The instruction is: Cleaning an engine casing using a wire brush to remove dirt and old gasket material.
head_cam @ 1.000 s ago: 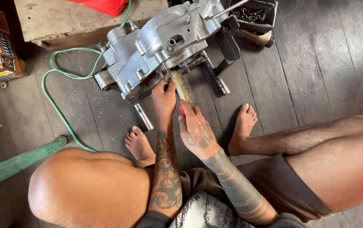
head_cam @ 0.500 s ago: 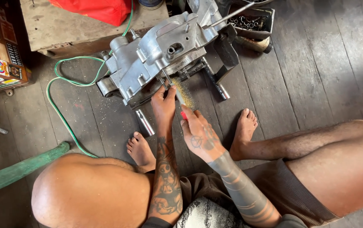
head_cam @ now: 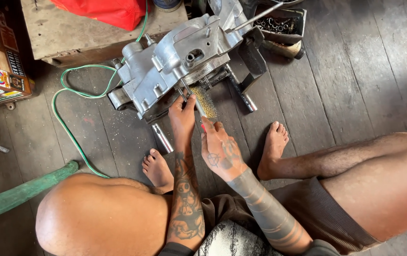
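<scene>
Tray (head_cam: 292, 29) at top right, dark and shallow, holds small metal nuts and bolts; a thin steel rod (head_cam: 255, 18) lies across its left rim. Wooden box (head_cam: 71, 38) at top left carries a red cloth (head_cam: 113, 10) on its lid.

Engine case (head_cam: 175, 61), bare cast aluminium, sits on the plank floor (head_cam: 364, 85) just ahead of the person's feet, resting on a black stand (head_cam: 248, 66). Green hose (head_cam: 66, 118) loops past its left end. A short metal tube (head_cam: 162, 137) lies on the floor just below the case.

Left hand (head_cam: 183, 116): fingers curled, fingertips touching the lower edge of the case beside the brush; whether it grips anything I cannot tell. Forearm runs straight up from the lap, tattooed, wrist unbent.

Right hand (head_cam: 220, 149): closed around the red handle of a wire brush (head_cam: 204, 102), the handle mostly hidden in the fist. Brass bristle head points up and left and touches the case's lower edge, just beside the left fingertips. Right forearm angles in from lower right, banded tattoo near the wrist.

Hands sit close together, nearly touching. Person sits on the floor, knees spread, bare feet flanking both forearms.
</scene>
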